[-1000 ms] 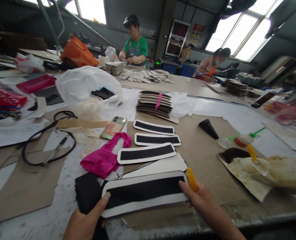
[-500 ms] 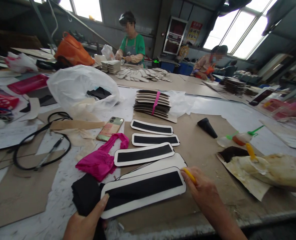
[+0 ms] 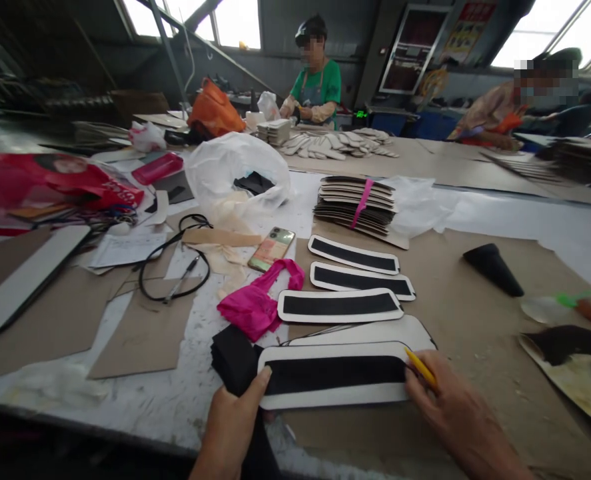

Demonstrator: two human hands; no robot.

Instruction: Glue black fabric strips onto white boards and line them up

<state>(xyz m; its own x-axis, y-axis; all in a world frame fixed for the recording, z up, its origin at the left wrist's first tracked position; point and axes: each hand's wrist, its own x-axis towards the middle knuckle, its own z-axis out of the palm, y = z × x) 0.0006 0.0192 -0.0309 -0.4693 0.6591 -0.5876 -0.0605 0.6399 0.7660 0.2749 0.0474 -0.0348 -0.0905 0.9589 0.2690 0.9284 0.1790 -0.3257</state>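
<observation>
- Long cutting table, its white top scuffed and scattered with brown cardboard sheets point(image 3: 145, 333), in a workshop lit by tall windows.
- Two co-workers at work further along: one in a green shirt and apron point(image 3: 316, 87) at the far end, another at the right edge point(image 3: 505, 117).
- Far side of the table: pale cut pieces point(image 3: 340, 143) in a loose spread, a white plastic bag point(image 3: 235, 175), an orange bag point(image 3: 214, 110).
- Mid-table: a bundle of cut pieces tied with a pink strap point(image 3: 355, 203); below it, three white-rimmed black strips point(image 3: 354, 255) laid in a row.
- Left of them, a magenta cloth point(image 3: 258, 310) and a phone point(image 3: 271, 249).
- Nearest the camera, a fourth white-rimmed black strip point(image 3: 335, 373) lies flat on a plain white blank point(image 3: 375, 331).
- Left hand point(image 3: 230, 427) grips that strip's left end, thumb on top, beside a black fabric stack point(image 3: 232, 357).
- Right hand point(image 3: 455, 407) pinches a yellow marking stick point(image 3: 420, 368), its tip at the strip's right end.
- Changed from the earlier frame: the view has swung, the strip sits level rather than slanted, and a red bag point(image 3: 50, 183) and long white panel point(image 3: 25, 280) now show at left.
</observation>
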